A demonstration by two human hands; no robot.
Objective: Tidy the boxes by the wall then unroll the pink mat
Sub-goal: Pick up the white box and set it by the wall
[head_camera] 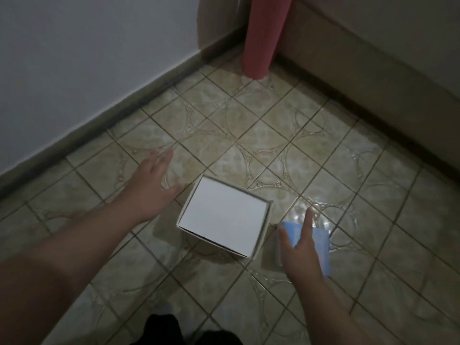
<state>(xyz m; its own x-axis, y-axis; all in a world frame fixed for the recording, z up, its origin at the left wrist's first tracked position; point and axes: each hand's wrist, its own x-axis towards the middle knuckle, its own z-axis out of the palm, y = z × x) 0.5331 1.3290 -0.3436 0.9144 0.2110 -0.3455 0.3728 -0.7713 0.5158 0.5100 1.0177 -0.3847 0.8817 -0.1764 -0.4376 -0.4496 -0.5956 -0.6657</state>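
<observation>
A white box [224, 217] sits on the tiled floor in the middle of the view, its white top facing up. A smaller light blue box [319, 242] stands just right of it. My right hand [298, 247] reaches over the blue box with thumb and fingers spread straight and lying on its top; no grip shows. My left hand [151, 185] hovers left of the white box, fingers straight and apart from it. The rolled pink mat [263, 38] stands upright in the far corner, leaning against the walls.
A pale wall [87, 58] with a dark skirting runs along the left. A beige wall or panel [373, 58] closes the right side. The patterned floor tiles [261, 135] lie bare between the boxes and the mat. Dark clothing shows at the bottom edge.
</observation>
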